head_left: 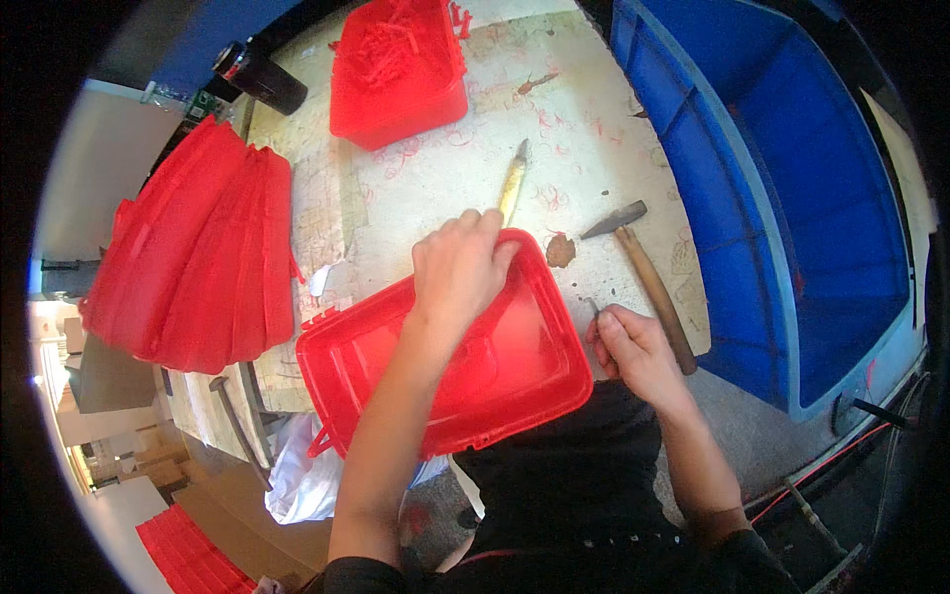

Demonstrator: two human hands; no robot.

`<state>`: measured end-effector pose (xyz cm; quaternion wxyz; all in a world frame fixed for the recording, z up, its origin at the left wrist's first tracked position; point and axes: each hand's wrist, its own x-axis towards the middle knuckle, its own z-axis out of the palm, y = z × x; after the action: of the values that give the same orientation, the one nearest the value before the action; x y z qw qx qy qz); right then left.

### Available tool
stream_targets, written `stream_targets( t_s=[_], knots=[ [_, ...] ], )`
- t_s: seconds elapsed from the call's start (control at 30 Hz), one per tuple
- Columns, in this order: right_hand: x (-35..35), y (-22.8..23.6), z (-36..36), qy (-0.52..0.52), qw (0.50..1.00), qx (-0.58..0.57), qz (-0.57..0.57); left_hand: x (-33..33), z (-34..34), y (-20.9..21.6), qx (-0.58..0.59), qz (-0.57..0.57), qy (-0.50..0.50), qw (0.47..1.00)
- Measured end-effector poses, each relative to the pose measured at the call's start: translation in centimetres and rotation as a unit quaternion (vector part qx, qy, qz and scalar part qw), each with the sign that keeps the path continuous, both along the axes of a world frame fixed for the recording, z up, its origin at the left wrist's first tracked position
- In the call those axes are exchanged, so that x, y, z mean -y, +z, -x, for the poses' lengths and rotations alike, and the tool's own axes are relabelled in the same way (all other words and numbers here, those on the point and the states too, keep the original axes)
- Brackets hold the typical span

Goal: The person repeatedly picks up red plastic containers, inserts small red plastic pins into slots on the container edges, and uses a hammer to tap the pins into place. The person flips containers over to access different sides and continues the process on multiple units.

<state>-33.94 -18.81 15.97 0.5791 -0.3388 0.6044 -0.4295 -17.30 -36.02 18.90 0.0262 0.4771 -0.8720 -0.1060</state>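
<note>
A shallow red plastic case half (534, 371) lies tilted in front of me, overhanging the table's near edge. My left hand (457, 265) reaches across it and is closed on its far rim, thumb on the inner side. Just beyond those fingers lies a yellow-handled knife (514, 185), its tip pointing away; whether the fingers touch it, I cannot tell. To the right of the case half, my right hand (633, 351) is closed in a pinch. A thin, dark metal tip (593, 305) pokes out of it; the rest is hidden.
A hammer (653, 282) lies at the right, near a blue crate (737, 198). At the back, a red box (396, 117) holds red scraps. Nested red case parts (198, 257) stand at the left, with a black can (259, 77) behind. Another hammer (237, 426) is lower left.
</note>
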Motion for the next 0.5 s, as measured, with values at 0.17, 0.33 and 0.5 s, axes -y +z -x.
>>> stream_targets(
  t_s=[0.17, 0.33, 0.5],
  knots=[
    [2.9, -0.8, -0.7, 0.024, 0.998, -0.036, -0.039, -0.9, -0.9, -2.5, -0.064, 0.073, -0.043, 0.994],
    [4.2, -0.9, -1.3, 0.006, 0.999, -0.028, -0.026, -0.9, -0.6, -2.4, -0.09, 0.095, -0.039, 0.991],
    [3.1, -0.8, -1.2, 0.012, 0.998, -0.03, -0.048, -1.0, -0.5, -2.5, -0.084, 0.119, -0.039, 0.989]
  ],
)
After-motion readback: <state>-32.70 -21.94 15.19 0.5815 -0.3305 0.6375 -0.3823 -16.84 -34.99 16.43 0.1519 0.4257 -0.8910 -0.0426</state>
